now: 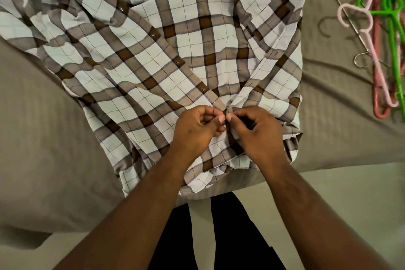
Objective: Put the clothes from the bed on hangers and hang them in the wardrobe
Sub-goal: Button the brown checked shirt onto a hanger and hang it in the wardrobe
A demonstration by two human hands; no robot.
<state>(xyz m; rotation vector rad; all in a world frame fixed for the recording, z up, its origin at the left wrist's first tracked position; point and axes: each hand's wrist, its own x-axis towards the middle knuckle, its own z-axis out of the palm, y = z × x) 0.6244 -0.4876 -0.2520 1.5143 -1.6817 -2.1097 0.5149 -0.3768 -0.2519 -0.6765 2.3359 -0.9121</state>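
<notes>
I've got the shirt (153, 50) laid flat on the bed (43, 138). It fills the top and middle of the frame, with the collar at the top edge and the hem drooping over the near edge. Flat like this, the cloth carries its own weight and both my hands are free for fine work.

Both hands meet just below the centre of the frame, where the two front edges come together. My left hand (195, 129) pinches the snap-side edge between thumb and curled fingers. My right hand (256, 131) pinches the opposite edge, with the thumbs almost touching. I judge I'm working the lowest snap, but I can't tell whether I'm closing or opening it.

Above my hands the front lies open. The row of snaps (177, 62) runs diagonally toward the upper left, which leaves room to slip a hanger in at the shoulders.

The hangers (385, 50), pink, green and wire, lie in a pile at the upper right of the bed, well apart from my hands. The wardrobe isn't in view.
</notes>
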